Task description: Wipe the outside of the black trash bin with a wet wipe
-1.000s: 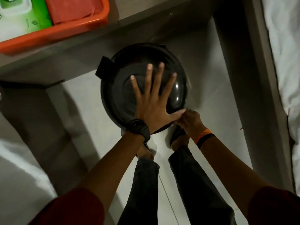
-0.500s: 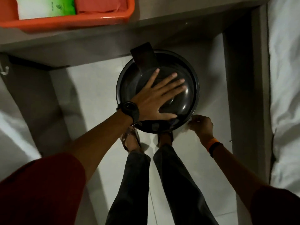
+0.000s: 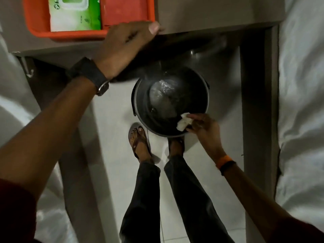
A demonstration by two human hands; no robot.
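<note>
The black trash bin (image 3: 135, 102) stands on the floor under the desk, open at the top, with a crumpled clear plastic bag (image 3: 163, 97) showing inside. My right hand (image 3: 205, 128) pinches a white wet wipe (image 3: 184, 122) at the bin's near right rim, and the wipe hangs over the opening. My left hand (image 3: 122, 44) is up at the desk's front edge, thumb on top, fingers curled under and hidden. The bin's lid is hidden under the desk shadow.
An orange tray (image 3: 35, 23) on the desk (image 3: 210, 13) holds a green wet-wipe pack (image 3: 73, 16) and a red cloth (image 3: 122, 11). A desk leg (image 3: 257, 102) stands right of the bin, with white bedding (image 3: 301, 102) beyond. My sandalled feet (image 3: 138, 139) are at the bin's base.
My left hand left the closed lid and rose to the desk edge. The bin now shows its inside. My right hand lifted the wipe from the bin's side to its near rim.
</note>
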